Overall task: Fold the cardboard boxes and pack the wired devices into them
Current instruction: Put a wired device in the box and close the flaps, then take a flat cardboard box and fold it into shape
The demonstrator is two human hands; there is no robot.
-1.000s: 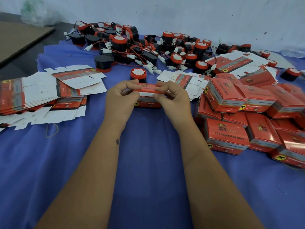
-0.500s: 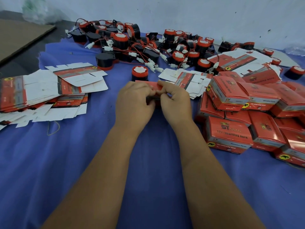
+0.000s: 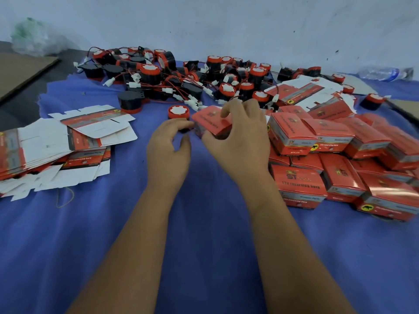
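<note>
My right hand [image 3: 240, 141] grips a folded red cardboard box [image 3: 212, 122] just above the blue cloth, thumb on its front face and fingers over its top. My left hand [image 3: 169, 148] is off the box, its fingers loosely curled beside the box's left end and holding nothing. Just behind those fingers stands one wired device [image 3: 178, 112], black with a red and white cap. A pile of the same wired devices [image 3: 181, 85] with red wires and white plugs lies across the back.
Flat unfolded box blanks [image 3: 45, 150] fan out at the left, with more blanks [image 3: 313, 91] at the back right. Closed red boxes [image 3: 317, 177] are heaped at the right. A blue cloth [image 3: 204, 234] covers the surface. A water bottle [image 3: 383, 72] lies at the back right.
Both hands were pressing the box shut at the centre. Now my left hand has let go, and my right hand has carried the box a little to the right.
</note>
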